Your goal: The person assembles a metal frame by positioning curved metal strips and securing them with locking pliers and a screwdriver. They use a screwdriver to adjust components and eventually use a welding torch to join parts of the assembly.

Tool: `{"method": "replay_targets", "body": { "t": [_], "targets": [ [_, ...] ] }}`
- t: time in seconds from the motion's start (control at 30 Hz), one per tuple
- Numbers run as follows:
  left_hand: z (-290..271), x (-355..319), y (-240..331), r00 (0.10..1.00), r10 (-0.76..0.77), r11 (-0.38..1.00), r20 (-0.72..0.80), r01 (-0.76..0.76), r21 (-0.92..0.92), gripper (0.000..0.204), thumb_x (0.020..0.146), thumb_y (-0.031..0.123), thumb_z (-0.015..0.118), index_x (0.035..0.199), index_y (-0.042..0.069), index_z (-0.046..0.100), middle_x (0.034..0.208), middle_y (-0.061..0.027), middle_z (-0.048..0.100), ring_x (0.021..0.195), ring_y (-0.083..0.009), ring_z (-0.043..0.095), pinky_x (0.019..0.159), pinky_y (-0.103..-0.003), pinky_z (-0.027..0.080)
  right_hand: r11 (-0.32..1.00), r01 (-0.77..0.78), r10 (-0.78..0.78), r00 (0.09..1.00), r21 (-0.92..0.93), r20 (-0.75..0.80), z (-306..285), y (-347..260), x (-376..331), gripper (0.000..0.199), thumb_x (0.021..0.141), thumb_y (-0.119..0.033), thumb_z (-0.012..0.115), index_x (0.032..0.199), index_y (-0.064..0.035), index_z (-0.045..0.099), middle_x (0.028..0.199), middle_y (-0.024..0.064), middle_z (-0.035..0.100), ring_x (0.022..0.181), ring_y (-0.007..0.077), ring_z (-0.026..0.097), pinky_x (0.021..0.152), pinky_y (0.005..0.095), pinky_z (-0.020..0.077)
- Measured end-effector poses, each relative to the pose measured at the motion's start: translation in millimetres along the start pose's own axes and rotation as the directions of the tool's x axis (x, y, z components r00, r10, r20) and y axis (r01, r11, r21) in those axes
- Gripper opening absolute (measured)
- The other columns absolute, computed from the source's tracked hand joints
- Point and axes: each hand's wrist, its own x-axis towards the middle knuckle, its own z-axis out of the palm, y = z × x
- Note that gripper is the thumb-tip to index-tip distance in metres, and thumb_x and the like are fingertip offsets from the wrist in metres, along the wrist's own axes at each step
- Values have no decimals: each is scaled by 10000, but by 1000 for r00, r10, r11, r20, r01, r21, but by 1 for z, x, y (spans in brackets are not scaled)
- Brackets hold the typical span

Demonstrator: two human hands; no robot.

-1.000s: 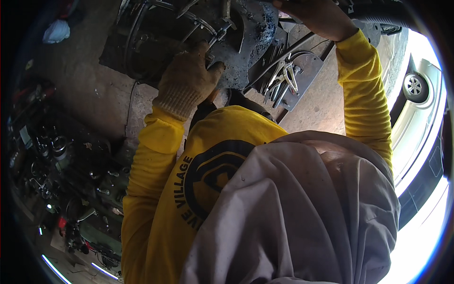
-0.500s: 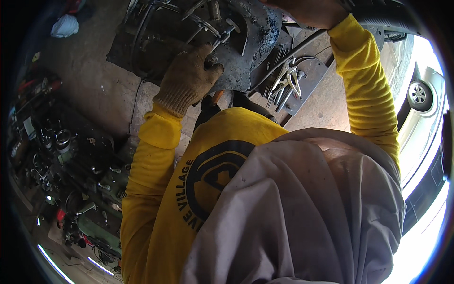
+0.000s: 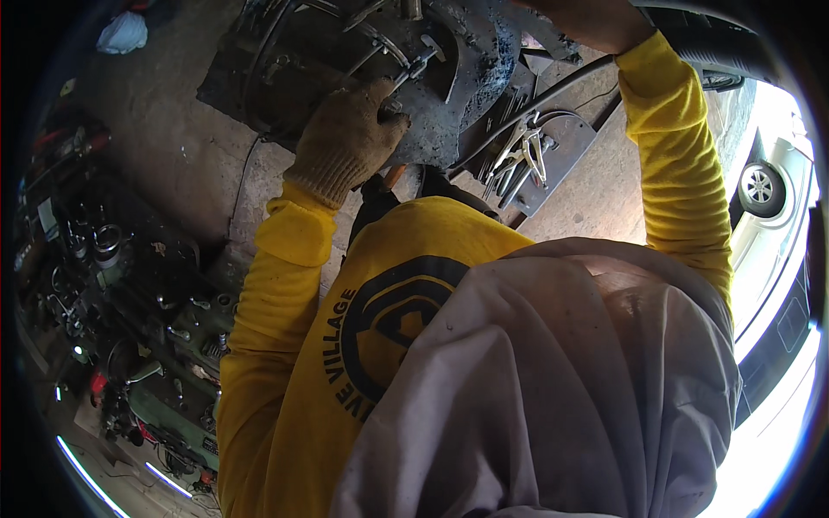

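Note:
My left hand (image 3: 350,134), in a brown knitted work glove, rests over a dark steel plate (image 3: 436,129) on the bench. Its fingers and thumb curl around a small dark part that I cannot make out. Just beyond the fingertips, a metal rod with a T-shaped end (image 3: 420,66) lies next to a curved bar. My bare right hand (image 3: 596,19) reaches to the top edge, past the plate's right side. Its fingers are cut off or in shadow, so what it holds does not show.
Locking pliers (image 3: 525,155) and several thin rods lie on a low metal shelf (image 3: 566,142) right of the plate. A black cable (image 3: 553,82) crosses above them. Green machinery (image 3: 173,406) with loose parts stands at left; a white bag (image 3: 122,33) lies far left. A car (image 3: 781,190) is at right.
My right hand has shifted slightly right. My left hand stays in nearly the same spot with the same curl. The whole view has turned a little.

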Motion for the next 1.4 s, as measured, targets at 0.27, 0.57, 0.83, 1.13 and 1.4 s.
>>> {"method": "replay_targets", "body": {
  "t": [0.27,0.57,0.83,1.13,1.4],
  "targets": [
    [5,-2,-8,989,107,994,-99,-105,27,379,896,231,741,1217,62,630,828,-157,710,753,-329,713,737,-424,577,942,-292,245,935,165,257,-18,-32,10,409,983,-98,526,1354,-164,683,1229,183,698,1074,298,667,977,420,516],
    [1,-2,-2,1000,-19,1000,-22,19,-16,364,896,228,741,1201,56,640,832,-156,708,748,-317,708,726,-427,569,995,33,-37,999,96,37,19,2,7,328,979,-102,587,1289,-59,686,1337,171,648,1153,329,628,1043,440,481],
    [6,0,-4,997,23,999,-75,-20,37,354,896,218,740,1197,63,638,855,-151,708,784,-320,707,748,-419,569,981,96,-104,994,167,35,1,5,1,280,987,-98,598,1243,-39,691,1376,163,633,1180,302,627,1035,395,492],
    [5,-2,-5,999,19,998,-41,-16,54,344,903,233,729,1185,59,636,875,-167,716,811,-349,704,767,-441,567,936,-172,128,979,308,159,2,-9,6,266,1004,-176,595,1223,-73,704,1149,161,700,1059,246,652,950,369,516],
    [-5,1,8,997,-71,997,21,71,4,336,924,270,693,1186,69,630,910,-183,715,871,-370,704,800,-451,563,983,-175,156,955,57,254,-11,-1,26,270,958,-186,644,1195,-105,744,1051,139,745,929,245,692,861,399,550]
  ]
}}
